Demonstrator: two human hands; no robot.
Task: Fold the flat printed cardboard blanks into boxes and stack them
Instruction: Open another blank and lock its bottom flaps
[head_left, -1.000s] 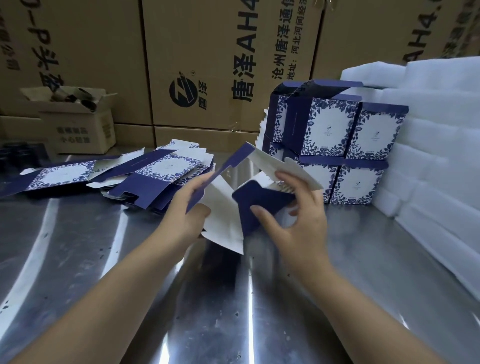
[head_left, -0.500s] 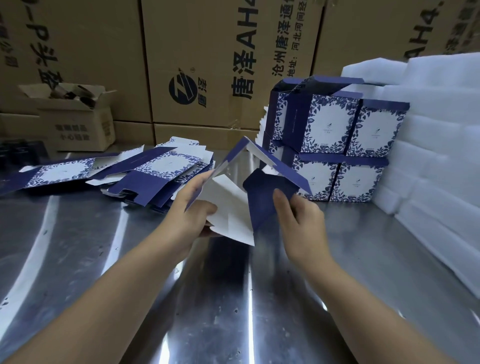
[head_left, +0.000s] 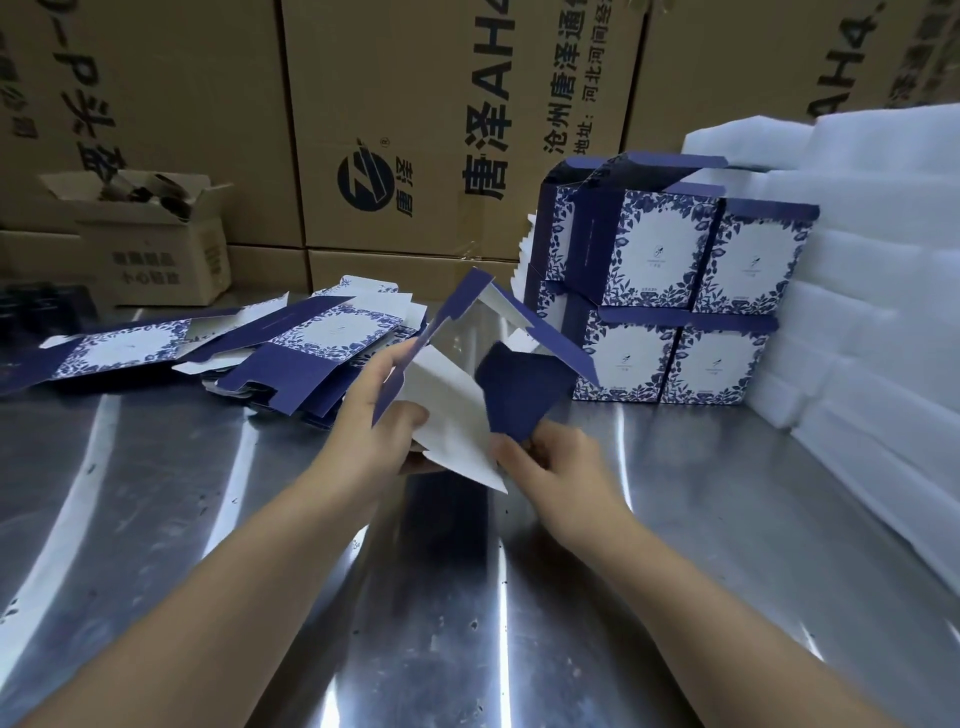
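We hold the half-folded box up over the worktop, between our hands. Our left hand grips its left side, thumb on the white inside, the other fingers mostly hidden behind the card. The dark blue flap hangs just above our right hand, the nearer one, its tip pointing down at it. Those fingers seem to pinch the tip, but it is blurry. The stacked boxes stand farther back on the right.

One navy-and-white blank was half folded, flaps raised, white inside showing. Flat blanks lay piled to its left. Folded boxes stood stacked two high behind-right.
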